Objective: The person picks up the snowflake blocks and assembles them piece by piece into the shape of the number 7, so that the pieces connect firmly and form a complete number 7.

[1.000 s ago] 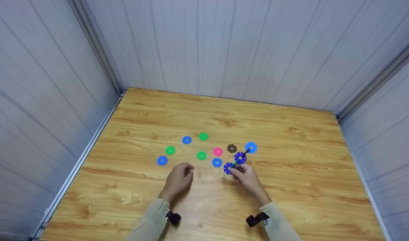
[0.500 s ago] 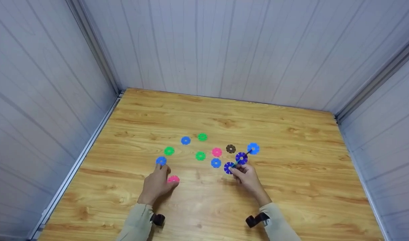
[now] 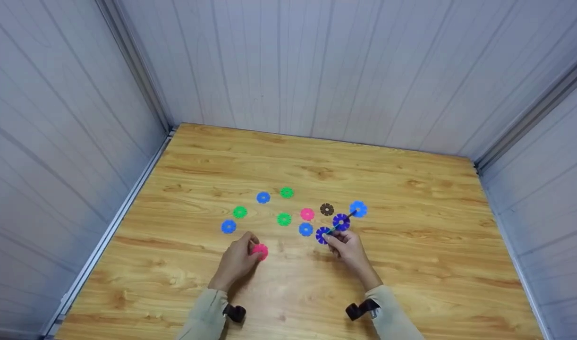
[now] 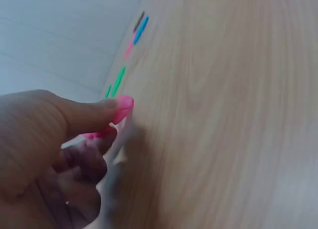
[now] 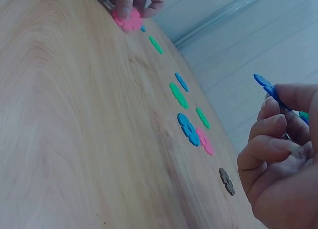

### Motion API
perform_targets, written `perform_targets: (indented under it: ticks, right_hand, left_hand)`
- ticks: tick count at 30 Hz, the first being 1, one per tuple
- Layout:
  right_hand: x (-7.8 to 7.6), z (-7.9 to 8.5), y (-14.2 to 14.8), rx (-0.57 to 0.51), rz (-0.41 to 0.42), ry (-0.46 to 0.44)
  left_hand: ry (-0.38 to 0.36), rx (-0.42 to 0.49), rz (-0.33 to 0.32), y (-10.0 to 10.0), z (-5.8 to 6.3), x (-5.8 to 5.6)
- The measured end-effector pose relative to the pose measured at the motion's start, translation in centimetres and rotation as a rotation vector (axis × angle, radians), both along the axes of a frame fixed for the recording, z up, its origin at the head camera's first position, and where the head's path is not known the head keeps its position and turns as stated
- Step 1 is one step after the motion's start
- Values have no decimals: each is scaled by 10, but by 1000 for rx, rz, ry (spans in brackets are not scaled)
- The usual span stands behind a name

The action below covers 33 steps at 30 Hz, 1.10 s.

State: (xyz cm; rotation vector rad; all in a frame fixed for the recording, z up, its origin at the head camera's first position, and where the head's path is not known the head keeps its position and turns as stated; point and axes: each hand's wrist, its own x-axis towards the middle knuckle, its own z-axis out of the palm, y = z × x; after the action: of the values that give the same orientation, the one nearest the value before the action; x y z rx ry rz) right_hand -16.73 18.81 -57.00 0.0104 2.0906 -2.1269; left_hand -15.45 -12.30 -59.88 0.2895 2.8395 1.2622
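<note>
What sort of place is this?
Probably a small enclosed work booth, though its purpose isn't shown. Pale panels rise on three sides of a wood-grain surface, metal strips run up the corners, and small notched discs are laid out for handwork.

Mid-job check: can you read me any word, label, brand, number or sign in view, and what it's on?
None readable.
Pink notched round plastic disc in the left hand: no lettering visible.
Black wrist-worn devices: any marking is too small to read.

Left hand [image 3: 236, 262] back from blue disc [image 3: 228, 226], pink disc [image 3: 261, 251] shifted rightward
</note>
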Motion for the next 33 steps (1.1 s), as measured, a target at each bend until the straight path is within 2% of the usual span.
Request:
perform_targets:
  ticks: [2,4,8,11,17,22,25,29,33]
  right_hand:
    - [-2,-6,0,4,-9,7]
    - [-1,-5,0,4,-5,22]
    - [5,10,-2,-24,14,61]
    - [9,20,-4,-45,26,77]
    - [9,23,-6,-42,16,75]
    - [8,23,-6,-30,9,59]
    - [8,23,-7,-40,17,81]
    - [8,23,-7,-49,17,112]
    - [8,23,-6,-36,13,101]
  left_hand:
    - [0,74,-18,11,0,-1]
    - [8,143,-38,23,2,-2]
    - [27,284,-81,46,6,-5]
    - [75,341,-119,61,10,-6]
    - [162,356,-154,83,16,-8]
    - [221,353,-170,93,19,-10]
    - [255,344,-175,97,19,-10]
    - [277,334,-176,100,19,-10]
    - [262,336,-176,102,18,-10]
